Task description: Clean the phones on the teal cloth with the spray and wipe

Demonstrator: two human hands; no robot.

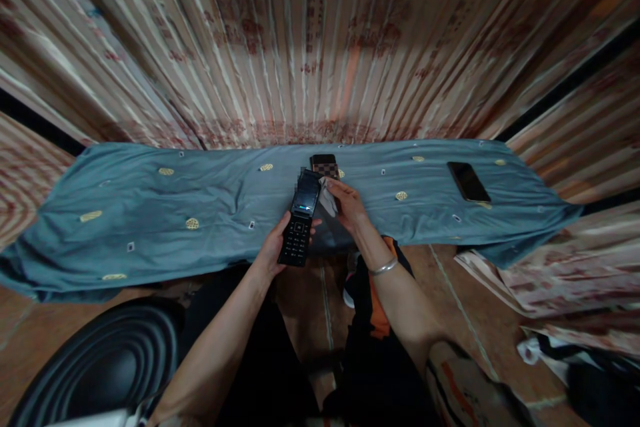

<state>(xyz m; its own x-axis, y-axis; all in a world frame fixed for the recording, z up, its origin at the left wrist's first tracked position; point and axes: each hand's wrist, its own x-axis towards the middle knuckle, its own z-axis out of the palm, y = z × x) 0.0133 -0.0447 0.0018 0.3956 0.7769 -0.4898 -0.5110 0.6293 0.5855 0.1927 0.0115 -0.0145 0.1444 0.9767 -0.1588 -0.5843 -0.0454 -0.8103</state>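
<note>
An opened black flip phone (296, 240) lies in my left hand (274, 243), its keypad facing me and its upper screen lit. My left fingers wrap round the keypad half from both sides. In my right hand (347, 203) a crumpled white cloth or tissue (327, 199) is pinched, close to the right edge of the phone's screen half. Whether the cloth touches the phone I cannot tell. Just behind the flip phone, a dark item with a brown checkered pattern (325, 165), like a small wallet or case, rests on the table cover.
A teal patterned cloth (225, 180) covers the long narrow table. A dark smartphone (469, 181) lies on its right part. Pleated patterned curtains (300, 47) hang behind and at the sides. A black ribbed round object (115, 367) stands at lower left, and tiled floor shows below.
</note>
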